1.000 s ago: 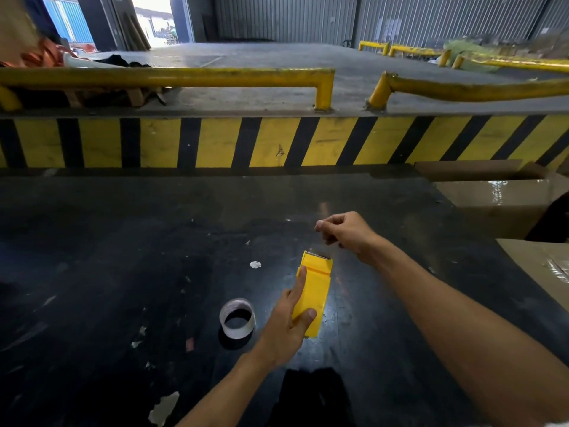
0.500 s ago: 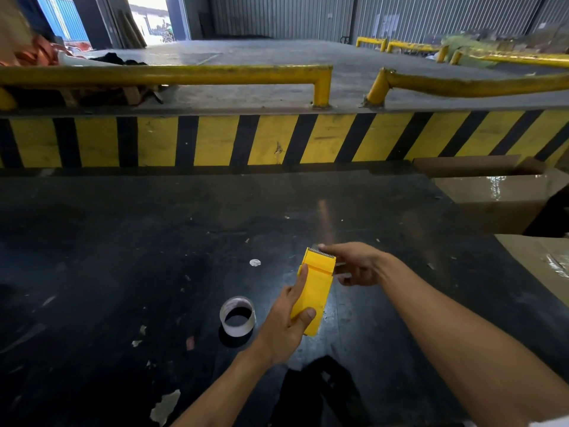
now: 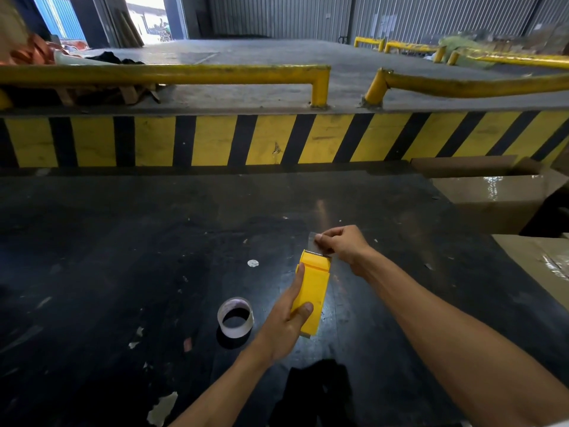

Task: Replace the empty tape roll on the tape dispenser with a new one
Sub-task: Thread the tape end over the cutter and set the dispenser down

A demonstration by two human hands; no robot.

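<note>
Yellow plastic tape dispenser [image 3: 311, 295] gripped in left hand [image 3: 284, 323] above scuffed black counter [image 3: 123, 257]; right hand [image 3: 343, 245] pinching clear tape strip [image 3: 317, 243] at its far end. Clear bare tape core [image 3: 235, 317] standing just left. Beyond: yellow-and-black striped dock edge [image 3: 277, 140], yellow rails [image 3: 184, 73], corrugated grey walls [image 3: 400, 16]. Cardboard boxes [image 3: 492, 198] right.

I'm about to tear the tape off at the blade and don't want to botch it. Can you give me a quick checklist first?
1. Left hand grips the yellow dispenser firmly: ok.
2. Right hand pinches the clear tape end: ok.
3. Tape runs over the blade edge: ok.
4. New roll seated inside dispenser: cannot tell, hidden.
5. Other tape roll set apart on the black surface, left of the dispenser: ok.
</note>
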